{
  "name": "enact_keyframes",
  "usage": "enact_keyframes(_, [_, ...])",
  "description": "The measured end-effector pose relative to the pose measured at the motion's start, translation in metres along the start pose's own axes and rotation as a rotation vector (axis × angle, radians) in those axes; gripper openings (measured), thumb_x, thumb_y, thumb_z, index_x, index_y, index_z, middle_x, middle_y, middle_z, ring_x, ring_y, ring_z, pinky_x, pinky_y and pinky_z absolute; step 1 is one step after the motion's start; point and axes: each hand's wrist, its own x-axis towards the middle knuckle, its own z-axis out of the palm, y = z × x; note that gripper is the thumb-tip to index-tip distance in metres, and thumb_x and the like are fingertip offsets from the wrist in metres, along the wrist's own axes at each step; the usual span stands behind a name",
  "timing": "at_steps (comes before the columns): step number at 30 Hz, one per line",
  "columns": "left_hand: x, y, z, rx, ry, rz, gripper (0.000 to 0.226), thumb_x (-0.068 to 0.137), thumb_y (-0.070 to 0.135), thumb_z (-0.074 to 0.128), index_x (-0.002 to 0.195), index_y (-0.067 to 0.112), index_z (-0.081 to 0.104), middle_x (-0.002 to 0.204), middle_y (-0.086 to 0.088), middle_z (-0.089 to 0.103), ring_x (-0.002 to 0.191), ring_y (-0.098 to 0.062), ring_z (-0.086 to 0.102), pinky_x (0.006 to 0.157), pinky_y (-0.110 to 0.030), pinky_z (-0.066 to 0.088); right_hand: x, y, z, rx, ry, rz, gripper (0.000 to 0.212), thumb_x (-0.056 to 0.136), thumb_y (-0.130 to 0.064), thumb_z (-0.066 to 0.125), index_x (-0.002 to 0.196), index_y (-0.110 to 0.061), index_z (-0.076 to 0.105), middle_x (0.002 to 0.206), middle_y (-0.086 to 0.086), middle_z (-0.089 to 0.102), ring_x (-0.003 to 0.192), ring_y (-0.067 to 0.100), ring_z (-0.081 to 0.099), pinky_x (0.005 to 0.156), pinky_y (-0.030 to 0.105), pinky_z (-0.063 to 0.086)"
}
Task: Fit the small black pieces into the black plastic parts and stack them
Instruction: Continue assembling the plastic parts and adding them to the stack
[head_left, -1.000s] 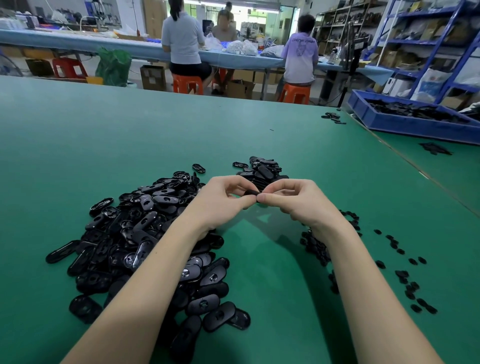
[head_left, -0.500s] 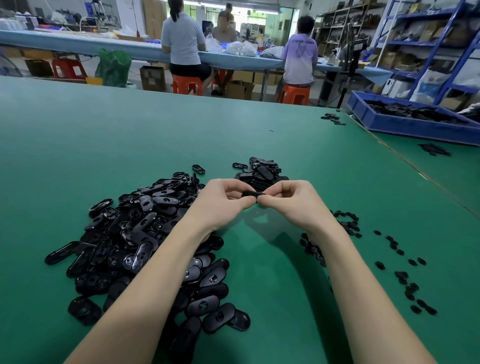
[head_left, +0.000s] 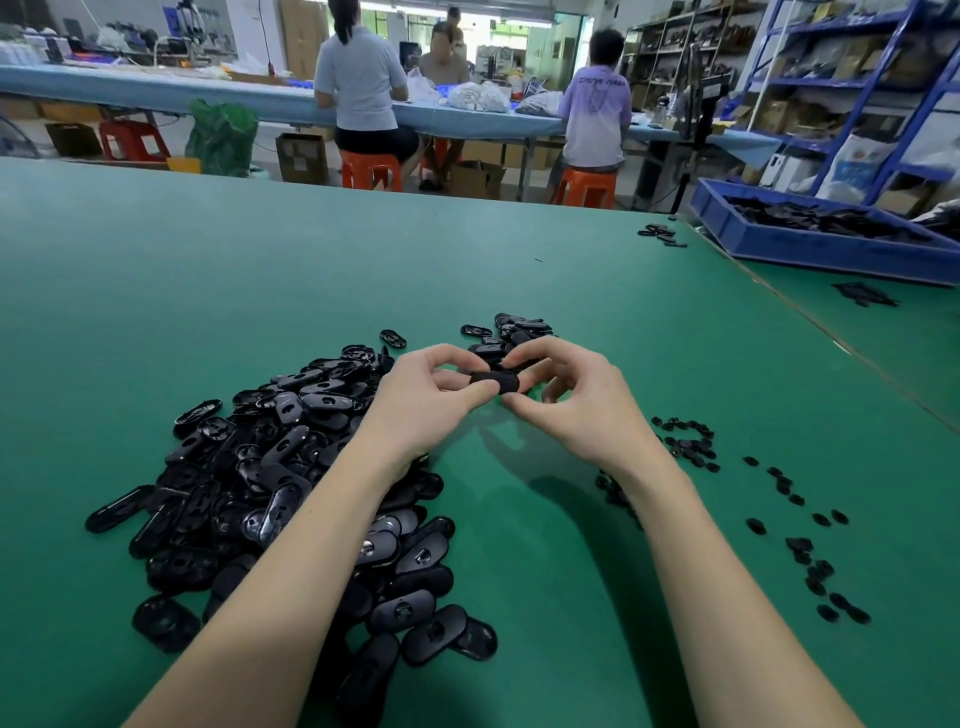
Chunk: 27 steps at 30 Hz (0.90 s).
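Pinching the part (head_left: 494, 382) at its ends, left hand (head_left: 434, 397) and right hand (head_left: 566, 400) hold it; it seems light, stiff (perhaps slippery).

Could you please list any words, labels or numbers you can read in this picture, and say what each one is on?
"CHINA": first word of the print on the back of the lilac T-shirt worn by the person seated at the far table; the second word is too blurred to read.
White sack on the blue shelving: blue print, too blurred to read.
Black plastic part held by both hands: no text visible.
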Motion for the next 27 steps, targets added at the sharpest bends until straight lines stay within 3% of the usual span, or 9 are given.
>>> enact_keyframes(6, [0.001, -0.002, 0.002, 0.004, 0.003, -0.012, 0.011, 0.085, 0.031, 0.075, 0.096, 0.031, 0.071, 0.084, 0.010, 0.076, 0.080, -0.010, 0.069, 0.079, -0.032, 0.054, 0.002, 0.011, -0.005, -0.079, 0.086, 0.058, 0.013, 0.079, -0.028, 0.083, 0.086, -0.034, 0.073, 0.075, -0.014, 0.072, 0.059, 0.004, 0.053, 0.061, 0.013, 0.044])
enact_keyframes(9, [0.002, -0.003, -0.001, 0.112, 0.051, 0.032, 0.004, 0.088, 0.029, 0.071, 0.092, 0.030, 0.072, 0.089, 0.015, 0.073, 0.073, 0.001, 0.065, 0.074, -0.015, 0.048, 0.005, 0.023, -0.025, -0.132, 0.265, 0.226, 0.009, 0.078, -0.035, 0.082, 0.085, -0.033, 0.076, 0.079, -0.018, 0.073, 0.069, -0.002, 0.063, 0.070, 0.020, 0.049])
enact_keyframes(12, [0.002, -0.003, -0.006, 0.249, 0.067, 0.104, 0.010, 0.092, 0.022, 0.063, 0.093, 0.027, 0.072, 0.091, 0.016, 0.070, 0.060, 0.006, 0.057, 0.062, 0.000, 0.037, 0.004, 0.037, -0.036, -0.182, 0.380, 0.399, 0.008, 0.078, -0.036, 0.077, 0.084, -0.031, 0.075, 0.082, -0.019, 0.073, 0.087, 0.005, 0.068, 0.079, 0.029, 0.054])
enact_keyframes(16, [0.002, -0.004, -0.013, 0.328, 0.068, 0.117, 0.017, 0.095, 0.019, 0.057, 0.095, 0.027, 0.072, 0.094, 0.015, 0.069, 0.069, 0.002, 0.059, 0.060, -0.001, 0.036, 0.017, 0.041, -0.028, -0.294, 0.359, 0.528, 0.016, 0.079, -0.042, 0.074, 0.092, -0.032, 0.076, 0.097, -0.015, 0.074, 0.102, 0.015, 0.067, 0.082, 0.030, 0.050])
enact_keyframes(20, [0.004, -0.004, -0.016, 0.332, 0.088, 0.119, 0.019, 0.095, 0.019, 0.056, 0.092, 0.029, 0.073, 0.092, 0.017, 0.068, 0.071, 0.001, 0.061, 0.057, -0.001, 0.038, 0.044, 0.034, -0.019, -0.308, 0.375, 0.532, 0.023, 0.080, -0.043, 0.075, 0.099, -0.030, 0.077, 0.108, -0.008, 0.074, 0.110, 0.020, 0.065, 0.088, 0.031, 0.045])
enact_keyframes(27, [0.006, -0.005, -0.016, 0.332, 0.050, 0.121, 0.029, 0.095, 0.011, 0.049, 0.093, 0.028, 0.072, 0.093, 0.016, 0.071, 0.082, -0.011, 0.066, 0.059, -0.001, 0.039, 0.062, 0.027, -0.009, -0.392, 0.281, 0.552, 0.021, 0.080, -0.038, 0.076, 0.098, -0.028, 0.077, 0.105, -0.003, 0.074, 0.095, 0.022, 0.062, 0.079, 0.028, 0.040])
